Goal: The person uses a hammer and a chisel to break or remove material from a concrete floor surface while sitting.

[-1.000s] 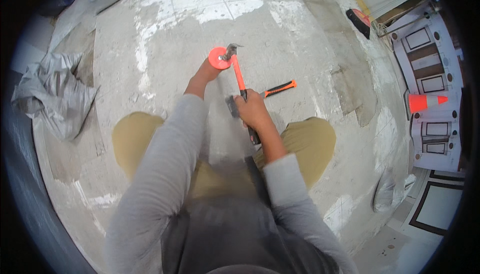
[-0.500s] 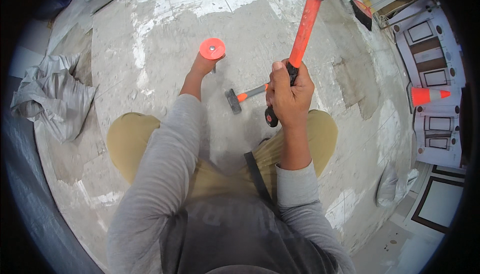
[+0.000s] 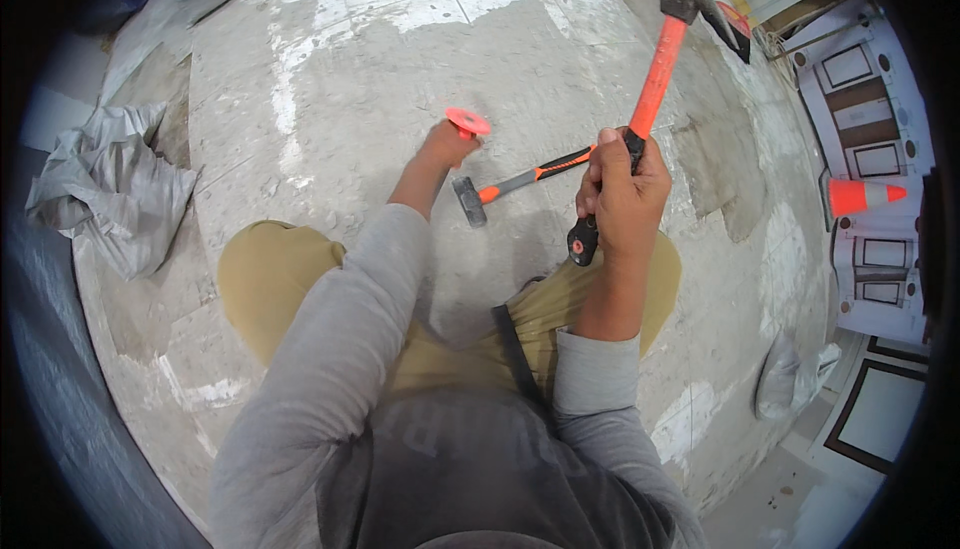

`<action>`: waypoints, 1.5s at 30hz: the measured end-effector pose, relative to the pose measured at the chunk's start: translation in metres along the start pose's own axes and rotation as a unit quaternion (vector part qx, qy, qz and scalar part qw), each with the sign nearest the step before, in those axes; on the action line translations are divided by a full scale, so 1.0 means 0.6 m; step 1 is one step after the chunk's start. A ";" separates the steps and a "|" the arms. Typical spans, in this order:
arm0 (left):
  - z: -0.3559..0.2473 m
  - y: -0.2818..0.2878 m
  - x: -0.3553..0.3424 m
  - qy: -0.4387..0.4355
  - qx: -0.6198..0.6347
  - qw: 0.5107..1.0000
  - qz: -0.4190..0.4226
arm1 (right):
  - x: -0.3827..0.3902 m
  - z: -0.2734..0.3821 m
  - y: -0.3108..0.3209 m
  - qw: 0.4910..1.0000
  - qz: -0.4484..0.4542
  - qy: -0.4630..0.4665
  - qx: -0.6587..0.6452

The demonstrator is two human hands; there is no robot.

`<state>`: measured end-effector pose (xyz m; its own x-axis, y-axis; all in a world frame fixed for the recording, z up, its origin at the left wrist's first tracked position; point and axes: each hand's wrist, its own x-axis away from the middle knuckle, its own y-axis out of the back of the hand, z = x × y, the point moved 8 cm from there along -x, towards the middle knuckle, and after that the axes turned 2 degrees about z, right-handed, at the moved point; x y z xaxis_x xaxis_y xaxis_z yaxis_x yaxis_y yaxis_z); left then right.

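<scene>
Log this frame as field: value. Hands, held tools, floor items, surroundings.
left hand: closed around the tool with round red guard; lower end not visible
right hand: gripping the claw hammer by its black grip, head raised
on floor: short-handled sledgehammer, dark head toward the left, orange-and-black handle
floor: grey, scuffed, white patches
far left: crumpled grey sack
far right: orange-and-white cone

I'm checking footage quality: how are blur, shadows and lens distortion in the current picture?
Head view: black rim and bowed patterned panel at right, from the fisheye lens; head view: claw hammer fairly crisp, orange-red disc by the left hand slightly soft; head view: diffuse shadow on the floor, no harsh glare.
</scene>
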<state>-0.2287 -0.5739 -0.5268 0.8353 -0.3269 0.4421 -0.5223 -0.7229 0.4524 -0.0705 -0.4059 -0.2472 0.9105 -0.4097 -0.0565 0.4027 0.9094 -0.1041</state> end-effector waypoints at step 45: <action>-0.111 0.054 -0.021 -0.221 0.039 0.974 -0.043 | -0.001 -0.035 0.016 0.999 -0.008 -0.052 -0.004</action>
<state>-0.2673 -0.5526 -0.4659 0.8765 -0.4810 0.0211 -0.4473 -0.7973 0.4053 -0.0693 -0.3980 -0.2692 0.9088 -0.4143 0.0488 0.4172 0.9019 -0.1116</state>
